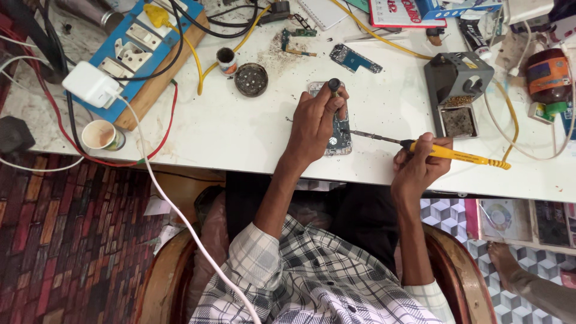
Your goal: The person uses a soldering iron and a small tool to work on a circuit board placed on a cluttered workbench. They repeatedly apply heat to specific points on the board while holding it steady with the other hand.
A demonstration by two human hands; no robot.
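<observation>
The person is soldering on an opened phone (339, 135) that is lying near the front edge of the white surface (240, 132), just under the left hand (315, 123). That hand's fingers are curling round a dark-handled tool (334, 87), planting it upright on the phone. At about four o'clock from the phone, the right hand (420, 165) is gripping a yellow soldering iron (456, 156), fingers wrapped tight near its front, the tip reaching in toward nine o'clock and touching the board, as far as can be told. Doing this well likely means keeping the left hand pressing steadily so the phone is not sliding, and resting the right wrist on the surface. The grey iron stand (457, 78) is waiting at two o'clock.
</observation>
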